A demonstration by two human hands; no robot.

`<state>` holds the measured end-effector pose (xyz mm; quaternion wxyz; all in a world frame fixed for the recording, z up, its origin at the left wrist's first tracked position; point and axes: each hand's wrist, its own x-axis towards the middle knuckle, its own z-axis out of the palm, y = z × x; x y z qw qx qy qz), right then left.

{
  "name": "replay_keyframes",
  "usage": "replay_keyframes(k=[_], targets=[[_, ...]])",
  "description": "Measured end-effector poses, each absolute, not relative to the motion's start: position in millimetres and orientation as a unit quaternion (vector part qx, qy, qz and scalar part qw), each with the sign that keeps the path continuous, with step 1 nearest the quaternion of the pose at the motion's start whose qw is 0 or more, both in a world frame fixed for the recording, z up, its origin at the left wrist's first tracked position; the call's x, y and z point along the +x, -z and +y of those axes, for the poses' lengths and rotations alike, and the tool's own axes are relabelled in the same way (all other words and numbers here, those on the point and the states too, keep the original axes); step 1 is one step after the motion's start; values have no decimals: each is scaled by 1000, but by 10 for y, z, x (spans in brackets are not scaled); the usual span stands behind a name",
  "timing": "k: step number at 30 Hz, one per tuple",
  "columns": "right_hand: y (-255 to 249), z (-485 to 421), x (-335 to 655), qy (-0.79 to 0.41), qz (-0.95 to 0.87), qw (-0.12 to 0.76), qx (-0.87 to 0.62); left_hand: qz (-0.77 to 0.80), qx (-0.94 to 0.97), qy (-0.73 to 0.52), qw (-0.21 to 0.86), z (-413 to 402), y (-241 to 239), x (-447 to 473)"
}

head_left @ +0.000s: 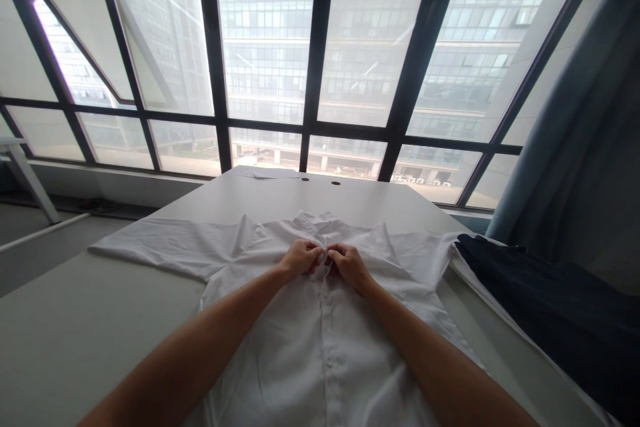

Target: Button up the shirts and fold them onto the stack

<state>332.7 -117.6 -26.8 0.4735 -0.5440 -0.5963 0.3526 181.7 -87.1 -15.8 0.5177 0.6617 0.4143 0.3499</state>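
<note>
A white button-front shirt (320, 353) lies flat and face up on the table, its collar (313, 223) pointing away from me and its short sleeves spread to both sides. My left hand (301, 259) and my right hand (350, 267) meet at the top of the button placket just below the collar. The fingers of both hands pinch the placket edges from either side. The fingertips hide the topmost button. Several lower buttons show faintly down the placket.
The pale table (280, 200) runs toward a wall of tall windows (265, 33), with round cable holes (335, 183) and a flat white sheet (265, 173) at its far end. Dark navy cloth (545, 307) lies on the right, beside a blue curtain (560, 113).
</note>
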Motion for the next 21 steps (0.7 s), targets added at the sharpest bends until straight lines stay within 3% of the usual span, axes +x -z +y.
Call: replay_keyframes(k=[21], targets=[[350,-1156,3316,-185,-677,448,-555,416,667,-336,519,-834,180,1819]])
